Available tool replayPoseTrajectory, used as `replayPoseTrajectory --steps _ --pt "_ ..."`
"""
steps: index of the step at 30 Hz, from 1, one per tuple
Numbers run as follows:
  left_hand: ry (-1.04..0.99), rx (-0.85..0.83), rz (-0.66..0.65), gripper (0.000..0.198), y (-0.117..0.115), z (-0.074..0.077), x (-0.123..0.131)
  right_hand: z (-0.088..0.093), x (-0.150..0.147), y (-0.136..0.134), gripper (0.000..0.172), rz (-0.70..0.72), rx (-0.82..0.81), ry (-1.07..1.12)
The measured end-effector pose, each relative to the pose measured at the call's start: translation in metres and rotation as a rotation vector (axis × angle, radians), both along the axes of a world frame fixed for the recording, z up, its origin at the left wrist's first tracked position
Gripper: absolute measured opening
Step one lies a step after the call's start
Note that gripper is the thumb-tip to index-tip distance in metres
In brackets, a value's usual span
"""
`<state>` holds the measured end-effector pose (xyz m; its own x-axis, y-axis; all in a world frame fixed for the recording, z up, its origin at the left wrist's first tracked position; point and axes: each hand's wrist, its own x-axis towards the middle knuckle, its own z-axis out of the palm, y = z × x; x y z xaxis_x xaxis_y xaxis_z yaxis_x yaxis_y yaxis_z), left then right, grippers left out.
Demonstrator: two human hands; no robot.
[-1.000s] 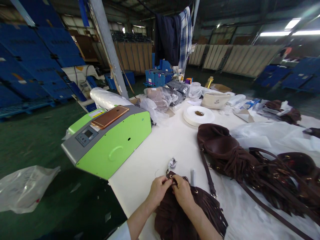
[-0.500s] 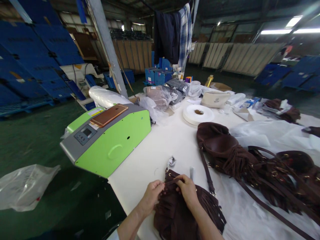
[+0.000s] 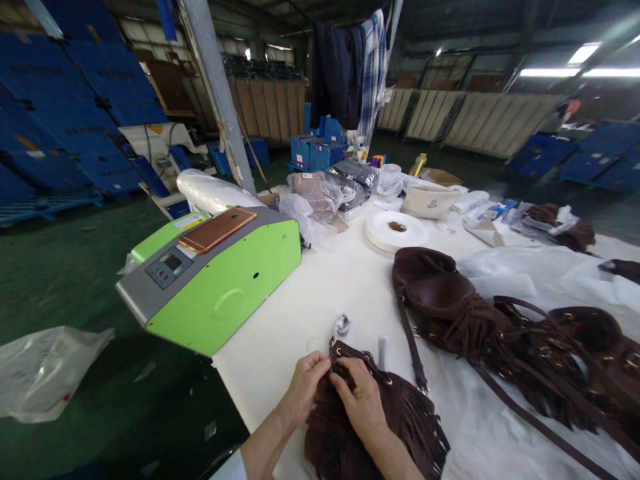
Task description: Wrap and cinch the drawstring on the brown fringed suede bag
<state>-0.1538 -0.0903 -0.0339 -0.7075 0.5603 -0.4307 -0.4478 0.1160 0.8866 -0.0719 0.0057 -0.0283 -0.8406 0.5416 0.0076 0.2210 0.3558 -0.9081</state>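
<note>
A dark brown fringed bag (image 3: 323, 443) with gold eyelets lies on the white table in front of me. Over its upper left edge, my left hand (image 3: 303, 387) is closed, thumb and forefinger pinching the bag's thin brown drawstring. My right hand (image 3: 361, 403) is closed beside it, its fingertips on the same cord and almost touching the left fingertips. The pinched bit of cord is mostly hidden by the fingers. Just beyond them, a wrapped metal clasp (image 3: 342, 325) lies at the bag's top corner. A brown strap with a buckle (image 3: 419, 373) rests to the right.
More brown fringed bags (image 3: 450, 293) lie on plastic sheeting (image 3: 530, 267) at right. A white tape roll (image 3: 397, 230) sits farther back. At left stands a green and grey machine (image 3: 240, 287) with a phone (image 3: 220, 229) on top. Wrapped goods (image 3: 315, 193) fill the table's back.
My right hand has moved left and closer to my left hand. The strip of cord stretched between them before is now gathered at the fingertips. My left hand has barely moved.
</note>
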Motion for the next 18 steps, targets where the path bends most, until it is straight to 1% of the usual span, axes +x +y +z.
replayPoseTrajectory --steps 2,5,6,8,10,11,14,16,18 --pt "0.036 -0.049 -0.032 0.027 0.001 -0.001 0.000 0.000 -0.002 -0.001 0.008 -0.001 -0.148 -0.017" --pt "0.046 -0.102 -0.030 0.025 0.004 -0.005 -0.001 -0.005 -0.004 0.002 0.014 -0.078 -0.441 -0.082" --pt "0.046 -0.117 -0.010 0.024 0.005 -0.008 -0.002 -0.007 -0.004 0.005 0.015 -0.129 -0.540 -0.093" --pt "0.037 -0.134 0.052 0.023 0.005 -0.012 -0.005 -0.011 -0.002 0.013 0.020 -0.275 -0.718 -0.080" --pt "0.021 -0.139 0.098 0.024 0.003 -0.015 -0.009 -0.012 0.003 0.021 0.026 -0.389 -0.833 -0.042" --pt "0.011 -0.139 0.104 0.026 0.002 -0.016 -0.011 -0.012 0.005 0.025 0.028 -0.402 -0.868 -0.031" --pt "-0.022 -0.121 0.100 0.030 0.001 -0.017 -0.017 -0.006 0.008 0.030 0.034 -0.335 -0.893 -0.010" --pt "-0.056 -0.088 0.119 0.033 0.003 -0.017 -0.021 -0.002 0.007 0.028 0.034 -0.304 -0.859 0.008" --pt "-0.090 -0.041 0.137 0.035 0.005 -0.015 -0.025 0.000 0.003 0.023 0.031 -0.270 -0.788 -0.015"
